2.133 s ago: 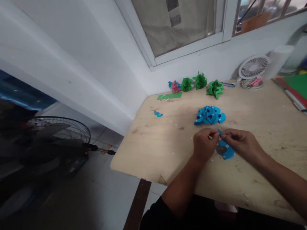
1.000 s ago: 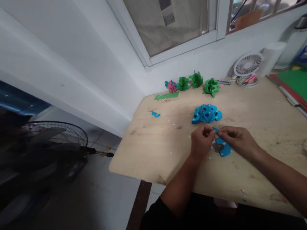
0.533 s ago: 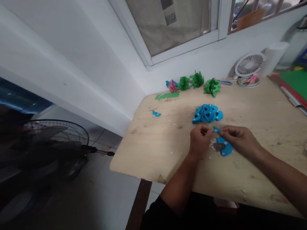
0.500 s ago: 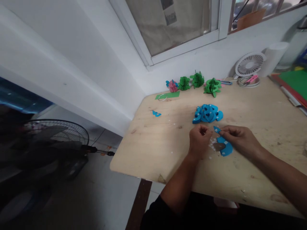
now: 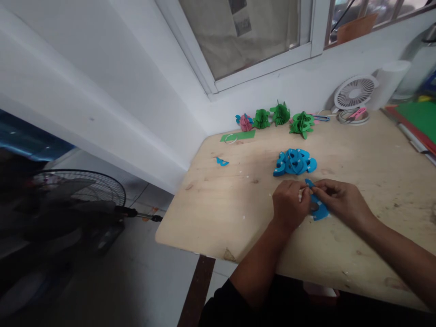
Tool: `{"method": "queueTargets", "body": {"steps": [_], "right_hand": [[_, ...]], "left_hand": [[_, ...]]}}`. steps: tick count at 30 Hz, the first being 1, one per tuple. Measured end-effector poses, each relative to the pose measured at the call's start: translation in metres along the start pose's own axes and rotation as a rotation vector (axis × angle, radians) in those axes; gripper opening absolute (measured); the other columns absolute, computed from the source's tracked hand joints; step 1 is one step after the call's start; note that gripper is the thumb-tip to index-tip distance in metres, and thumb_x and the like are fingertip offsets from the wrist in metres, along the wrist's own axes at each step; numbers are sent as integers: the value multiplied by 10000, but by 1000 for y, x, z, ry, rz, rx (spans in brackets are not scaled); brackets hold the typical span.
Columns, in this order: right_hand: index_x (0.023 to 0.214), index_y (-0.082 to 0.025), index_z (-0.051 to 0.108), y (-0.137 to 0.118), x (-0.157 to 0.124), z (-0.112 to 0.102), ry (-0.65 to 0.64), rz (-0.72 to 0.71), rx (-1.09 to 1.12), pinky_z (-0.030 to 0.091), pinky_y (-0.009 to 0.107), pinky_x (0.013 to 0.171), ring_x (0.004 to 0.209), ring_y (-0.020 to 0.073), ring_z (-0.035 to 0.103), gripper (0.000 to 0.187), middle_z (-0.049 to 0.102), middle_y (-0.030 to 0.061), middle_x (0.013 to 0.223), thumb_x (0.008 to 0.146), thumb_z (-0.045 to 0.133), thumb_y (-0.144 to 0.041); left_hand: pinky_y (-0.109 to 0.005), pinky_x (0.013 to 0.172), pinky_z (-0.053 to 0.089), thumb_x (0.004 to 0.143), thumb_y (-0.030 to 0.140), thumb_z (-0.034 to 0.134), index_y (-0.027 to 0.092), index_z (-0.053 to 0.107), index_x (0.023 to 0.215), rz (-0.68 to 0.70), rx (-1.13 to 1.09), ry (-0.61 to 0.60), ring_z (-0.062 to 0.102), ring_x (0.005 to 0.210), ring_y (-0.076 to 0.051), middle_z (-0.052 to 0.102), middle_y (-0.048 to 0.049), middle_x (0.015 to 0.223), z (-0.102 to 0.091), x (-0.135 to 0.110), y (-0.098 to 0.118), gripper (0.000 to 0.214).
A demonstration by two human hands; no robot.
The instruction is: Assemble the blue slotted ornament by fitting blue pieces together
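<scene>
My right hand (image 5: pixel 342 197) pinches a small blue paper piece (image 5: pixel 309 182) between thumb and fingertips. My left hand (image 5: pixel 289 202) is closed in a pinch, its fingertips meeting that piece from the left; whatever it grips is too small to make out. Under both hands, another blue paper piece (image 5: pixel 320 212) with a white square on it lies on the wooden table, partly covered by the fingers. Just beyond the hands sits a pile of curved blue paper pieces (image 5: pixel 295 162), several bearing small white squares.
Along the wall stand green paper flowers (image 5: pixel 281 113) and a pink one (image 5: pixel 245 121). A green paper strip (image 5: pixel 243 136) and a small blue scrap (image 5: pixel 222 162) lie at the left. A white fan (image 5: pixel 354 93) stands at the back right; a floor fan (image 5: pixel 85 190) is left of the table (image 5: pixel 211 204).
My left hand has moved right and slightly up, bringing its fingertips against the blue paper piece in my right hand. It now covers the white bits that lay beside the lower piece.
</scene>
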State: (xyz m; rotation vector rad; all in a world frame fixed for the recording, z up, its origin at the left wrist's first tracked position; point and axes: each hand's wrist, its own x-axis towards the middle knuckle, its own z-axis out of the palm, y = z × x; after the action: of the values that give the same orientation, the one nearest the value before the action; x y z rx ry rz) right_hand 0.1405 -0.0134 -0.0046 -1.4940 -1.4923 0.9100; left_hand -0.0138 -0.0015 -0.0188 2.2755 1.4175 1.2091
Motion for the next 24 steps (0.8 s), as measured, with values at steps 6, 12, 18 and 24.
{"method": "queueTargets", "body": {"steps": [6, 12, 18, 24], "right_hand": [[714, -210, 721, -4, -4, 1, 19, -91, -173, 412, 283, 500, 504, 168, 561, 265, 676, 28, 596, 807, 572, -408], [727, -214, 724, -1, -3, 2, 33, -159, -246, 412, 279, 503, 499, 169, 568, 242, 656, 18, 569, 809, 571, -381], [702, -220, 718, 1, -3, 3, 37, -157, -206, 389, 282, 490, 488, 171, 559, 227, 641, 15, 551, 797, 593, -384], [675, -213, 737, 3, 3, 0, -8, 70, 95, 399, 284, 489, 514, 167, 546, 281, 668, 29, 597, 723, 697, -486]], "left_hand": [[-316, 753, 532, 845, 143, 617, 169, 681, 829, 62, 119, 3, 664, 811, -206, 715, -67, 809, 0, 0, 1, 70], [-320, 696, 503, 828, 140, 606, 168, 654, 763, 107, 211, 26, 652, 743, -211, 699, -62, 742, 3, 0, 0, 86], [-301, 705, 493, 791, 122, 616, 179, 659, 750, 2, 109, -9, 653, 757, -202, 713, -56, 761, 2, 1, 1, 83], [-250, 645, 464, 773, 158, 611, 190, 636, 700, -342, -327, -60, 602, 637, -141, 659, 7, 667, -6, 6, 0, 84]]}}
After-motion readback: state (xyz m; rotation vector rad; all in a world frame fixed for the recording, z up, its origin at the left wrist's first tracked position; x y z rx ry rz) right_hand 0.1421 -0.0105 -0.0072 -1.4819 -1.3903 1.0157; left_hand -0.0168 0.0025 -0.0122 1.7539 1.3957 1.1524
